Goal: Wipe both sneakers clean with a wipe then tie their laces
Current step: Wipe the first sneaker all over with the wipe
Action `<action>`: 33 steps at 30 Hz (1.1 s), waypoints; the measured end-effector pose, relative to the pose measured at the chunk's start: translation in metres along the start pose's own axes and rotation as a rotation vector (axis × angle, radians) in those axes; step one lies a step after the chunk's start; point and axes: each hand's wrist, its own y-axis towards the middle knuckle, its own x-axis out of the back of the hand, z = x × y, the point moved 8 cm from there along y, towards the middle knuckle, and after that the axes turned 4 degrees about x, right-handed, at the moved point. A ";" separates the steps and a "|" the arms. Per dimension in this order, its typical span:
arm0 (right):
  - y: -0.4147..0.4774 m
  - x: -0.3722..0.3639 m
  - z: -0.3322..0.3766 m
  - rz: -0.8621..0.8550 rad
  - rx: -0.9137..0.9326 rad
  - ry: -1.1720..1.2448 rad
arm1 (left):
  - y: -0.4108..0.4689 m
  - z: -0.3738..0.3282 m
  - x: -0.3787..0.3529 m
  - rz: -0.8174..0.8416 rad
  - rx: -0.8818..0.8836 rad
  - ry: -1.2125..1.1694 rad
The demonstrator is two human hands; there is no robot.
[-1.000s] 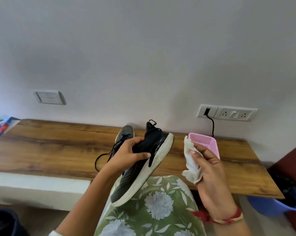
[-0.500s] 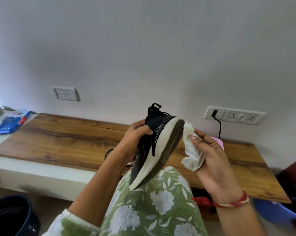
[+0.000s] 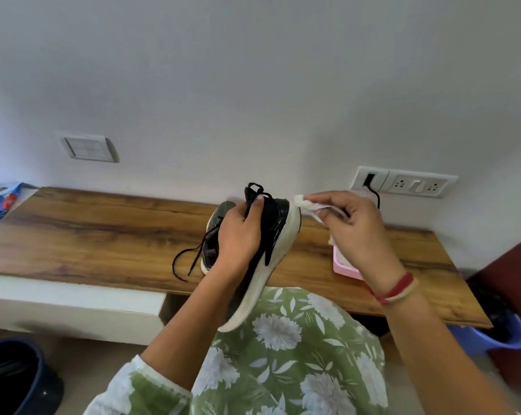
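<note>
Risen from its place off to the right of the shoe, the right hand (image 3: 355,232) has carried the white wipe (image 3: 305,203) up and across. Its bunched end now touches the far, heel end of the held sneaker (image 3: 283,250), right at the top of the thick white sole; half a second ago wipe and sole were close but apart. The right fingers (image 3: 328,197) are pinched narrowly on the wipe, the rest of which trails under the palm. The left hand (image 3: 238,238) has kept its grip, its fingers and thumb wrapped round the black upper. The sneaker stands steeply tilted, heel up and far, toe down and near, by the person's green floral lap (image 3: 298,354). A second sneaker (image 3: 214,223) lies on the wooden surface (image 3: 103,229) just behind the left hand, mostly hidden by it, its black lace (image 3: 181,259) loose and trailing to the left. A pink container (image 3: 346,265) sits on the surface to the right, partly covered by the right wrist. Judged from this, wiping seems to be under way at the heel of the held sneaker. The length of its sole, the other sneaker and both sets of laces look yet to be done.
</note>
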 end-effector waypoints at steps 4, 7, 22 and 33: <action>0.017 -0.023 -0.009 0.039 0.113 -0.296 | 0.000 0.024 -0.004 0.048 0.188 -0.202; 0.028 -0.033 -0.009 0.052 0.201 -0.382 | -0.008 0.032 -0.014 0.092 0.341 -0.405; -0.003 -0.096 -0.029 0.251 0.395 -0.623 | -0.017 0.070 -0.024 0.092 0.710 -0.758; -0.033 -0.069 -0.050 0.266 0.159 -0.384 | -0.022 0.076 -0.020 0.106 0.738 -0.828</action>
